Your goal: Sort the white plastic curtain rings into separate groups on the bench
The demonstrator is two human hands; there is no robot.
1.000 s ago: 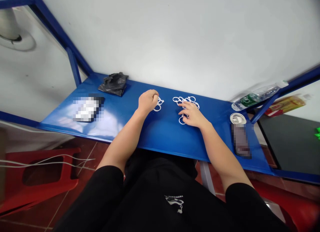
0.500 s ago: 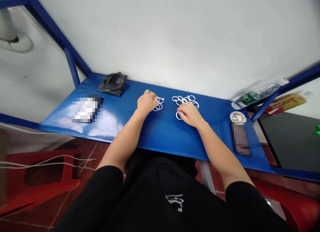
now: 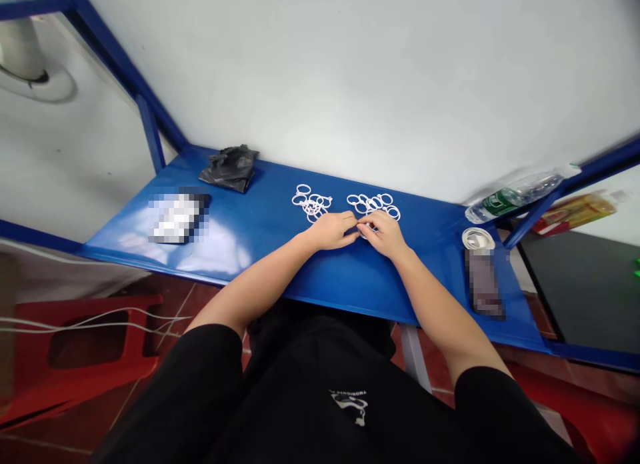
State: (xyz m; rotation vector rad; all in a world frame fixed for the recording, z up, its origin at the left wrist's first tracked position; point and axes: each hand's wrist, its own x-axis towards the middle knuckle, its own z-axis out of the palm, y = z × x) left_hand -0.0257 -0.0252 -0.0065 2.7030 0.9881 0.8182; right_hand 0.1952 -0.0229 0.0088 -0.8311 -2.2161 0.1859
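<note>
My left hand [image 3: 333,231] and my right hand [image 3: 385,235] meet over the middle of the blue table, fingertips almost touching. Pinched in my right hand is a white plastic ring [image 3: 369,230], partly covered by the fingers. The fingers and thumb of my left hand close toward that ring's left side; what lies between their tips is hidden. Behind my left hand is a loose pile of white rings [image 3: 313,204], some with small tabs. Another group of white rings [image 3: 373,203] lies just beyond my right hand.
On the blue table [image 3: 260,231] a crumpled black plastic bag [image 3: 230,169] and a blurred flat item [image 3: 180,216] lie left. At right are a coiled white cable [image 3: 477,239], a blurred dark phone-like item [image 3: 484,284] and a tilted water bottle [image 3: 520,194]. A white wall stands behind.
My left hand has moved right, away from the left pile of rings, to meet my right hand. The left pile now shows fully. My right hand has stayed near its place with a ring.
</note>
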